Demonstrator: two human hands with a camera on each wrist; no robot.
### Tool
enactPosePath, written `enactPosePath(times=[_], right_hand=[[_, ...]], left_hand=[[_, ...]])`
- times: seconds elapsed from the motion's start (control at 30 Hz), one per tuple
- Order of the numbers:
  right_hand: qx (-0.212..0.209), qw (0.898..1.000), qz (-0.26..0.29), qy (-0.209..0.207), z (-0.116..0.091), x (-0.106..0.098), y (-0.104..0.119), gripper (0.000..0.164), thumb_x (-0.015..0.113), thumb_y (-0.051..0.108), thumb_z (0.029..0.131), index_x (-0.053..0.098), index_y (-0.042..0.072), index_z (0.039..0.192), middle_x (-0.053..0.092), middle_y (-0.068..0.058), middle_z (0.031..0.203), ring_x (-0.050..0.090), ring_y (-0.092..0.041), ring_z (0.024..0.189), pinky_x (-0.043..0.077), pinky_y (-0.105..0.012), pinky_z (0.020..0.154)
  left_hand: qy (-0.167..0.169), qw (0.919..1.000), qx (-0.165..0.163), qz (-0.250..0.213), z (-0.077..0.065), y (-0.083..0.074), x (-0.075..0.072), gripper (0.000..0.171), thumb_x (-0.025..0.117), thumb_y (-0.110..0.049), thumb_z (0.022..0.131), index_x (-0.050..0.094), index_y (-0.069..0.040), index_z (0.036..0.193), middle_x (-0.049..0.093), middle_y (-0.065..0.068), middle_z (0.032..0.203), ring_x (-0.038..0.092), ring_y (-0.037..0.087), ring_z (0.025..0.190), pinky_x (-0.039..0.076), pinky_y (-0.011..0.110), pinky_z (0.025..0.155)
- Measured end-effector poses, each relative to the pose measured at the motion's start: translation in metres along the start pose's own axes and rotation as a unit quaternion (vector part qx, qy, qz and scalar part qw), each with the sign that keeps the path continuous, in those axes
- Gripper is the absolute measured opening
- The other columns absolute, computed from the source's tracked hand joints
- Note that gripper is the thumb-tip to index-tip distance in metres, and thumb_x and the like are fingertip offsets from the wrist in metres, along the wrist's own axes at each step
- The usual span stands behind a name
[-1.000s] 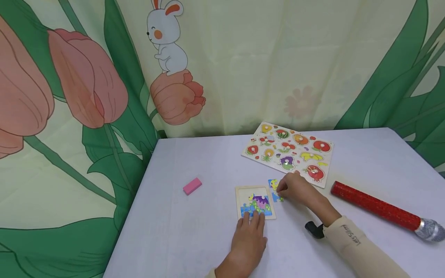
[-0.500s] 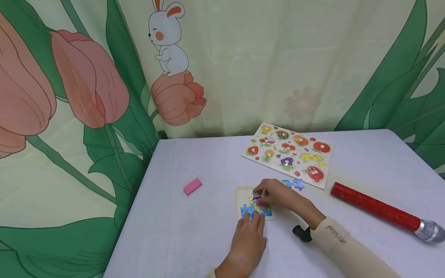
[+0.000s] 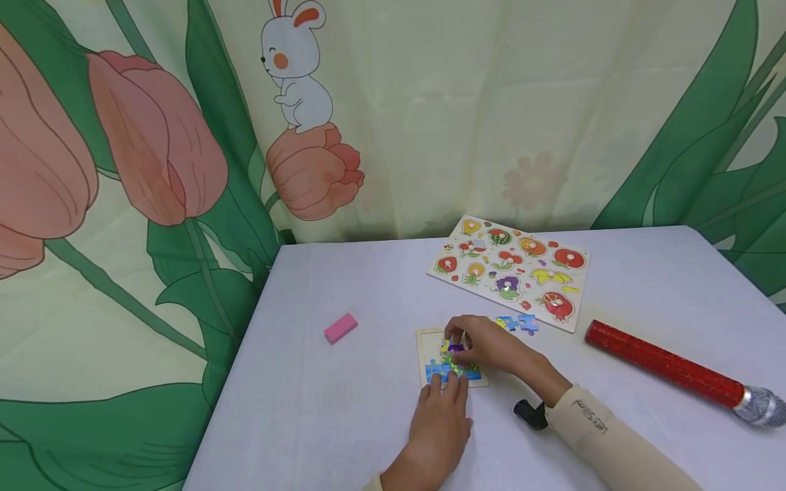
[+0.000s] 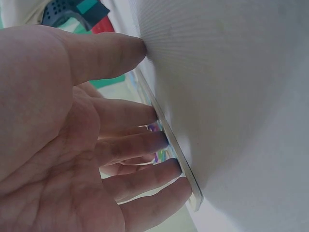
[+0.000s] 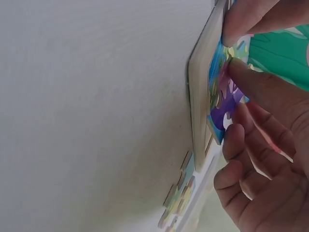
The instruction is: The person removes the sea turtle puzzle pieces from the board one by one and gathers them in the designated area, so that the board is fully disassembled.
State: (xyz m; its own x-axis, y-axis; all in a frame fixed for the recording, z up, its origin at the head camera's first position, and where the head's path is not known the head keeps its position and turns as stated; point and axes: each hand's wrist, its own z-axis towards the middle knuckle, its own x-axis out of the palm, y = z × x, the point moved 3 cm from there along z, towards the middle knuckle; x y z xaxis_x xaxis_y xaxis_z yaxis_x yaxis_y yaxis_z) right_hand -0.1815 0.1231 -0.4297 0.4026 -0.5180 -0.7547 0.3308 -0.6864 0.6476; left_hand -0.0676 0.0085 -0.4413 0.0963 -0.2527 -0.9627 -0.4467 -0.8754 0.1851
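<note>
A small wooden jigsaw tray [image 3: 421, 351] lies on the table, its lower part filled with blue, green and purple pieces [image 3: 437, 372]. My left hand [image 3: 439, 426] rests at the tray's near edge with fingers extended; in the left wrist view its fingertips [image 4: 164, 140] touch the rim. Over the tray, my right hand [image 3: 491, 344] pinches a purple-and-blue puzzle piece [image 5: 224, 113] between thumb and fingers, close against the filled pieces. The right hand hides part of the tray in the head view. Several loose puzzle pieces [image 3: 518, 323] lie just beyond the right hand.
A fruit peg puzzle board [image 3: 522, 269] sits at the back of the table. To the right lies a red glittery microphone [image 3: 666, 365], and to the left a pink block [image 3: 340, 328]. A printed curtain [image 3: 430, 123] hangs behind the table's far edge.
My right hand has moved left from the loose pieces to above the tray, then shifted only slightly. More loose pieces show beyond it. The left hand has stayed in place.
</note>
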Motion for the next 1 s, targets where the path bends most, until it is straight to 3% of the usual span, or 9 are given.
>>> enactPosePath(times=[0.37,0.5,0.67,0.83,1.0], right_hand=[[0.012,1.000,0.006,-0.004,0.000,0.003,0.002,0.030,0.085,0.004,0.083,0.068,0.009,0.107,0.063,0.004,0.088,0.058,-0.013,0.077,0.054,-0.026,0.072],[0.001,1.000,0.007,-0.003,-0.002,0.003,0.003,0.030,0.085,0.004,0.084,0.068,0.010,0.107,0.063,0.005,0.089,0.058,-0.013,0.079,0.054,-0.025,0.072],[-0.032,0.998,0.050,0.009,-0.003,-0.001,0.004,0.020,0.077,0.000,0.090,0.069,0.008,0.107,0.063,0.004,0.091,0.063,-0.014,0.082,0.057,-0.025,0.072],[-0.045,0.995,0.084,0.007,-0.004,-0.011,-0.001,0.016,0.073,0.002,0.094,0.072,0.007,0.109,0.064,0.002,0.092,0.065,-0.016,0.079,0.057,-0.026,0.070],[-0.017,0.997,0.067,-0.045,-0.012,-0.037,-0.016,0.018,0.074,0.003,0.093,0.075,0.007,0.111,0.066,0.001,0.096,0.065,-0.019,0.087,0.059,-0.033,0.080]], left_hand=[[0.000,1.0000,0.000,-0.004,-0.001,0.001,0.002,0.067,0.064,-0.057,0.097,0.048,-0.022,0.152,0.045,-0.003,0.150,0.045,0.022,0.136,0.045,0.031,0.106],[-0.017,0.9998,0.000,-0.001,-0.003,0.002,0.002,0.067,0.065,-0.056,0.096,0.050,-0.021,0.151,0.047,-0.002,0.148,0.046,0.022,0.134,0.045,0.031,0.104],[-0.034,0.9994,0.003,0.002,-0.004,0.002,0.001,0.067,0.067,-0.056,0.095,0.051,-0.019,0.149,0.048,-0.002,0.145,0.047,0.022,0.131,0.046,0.030,0.102],[-0.033,0.9994,0.002,-0.001,-0.003,0.002,0.001,0.067,0.067,-0.056,0.095,0.051,-0.020,0.150,0.048,-0.002,0.146,0.047,0.022,0.132,0.046,0.030,0.103],[-0.010,0.9998,-0.001,-0.015,-0.001,0.001,0.000,0.067,0.065,-0.055,0.097,0.048,-0.021,0.152,0.046,-0.003,0.149,0.045,0.022,0.136,0.044,0.031,0.106]])
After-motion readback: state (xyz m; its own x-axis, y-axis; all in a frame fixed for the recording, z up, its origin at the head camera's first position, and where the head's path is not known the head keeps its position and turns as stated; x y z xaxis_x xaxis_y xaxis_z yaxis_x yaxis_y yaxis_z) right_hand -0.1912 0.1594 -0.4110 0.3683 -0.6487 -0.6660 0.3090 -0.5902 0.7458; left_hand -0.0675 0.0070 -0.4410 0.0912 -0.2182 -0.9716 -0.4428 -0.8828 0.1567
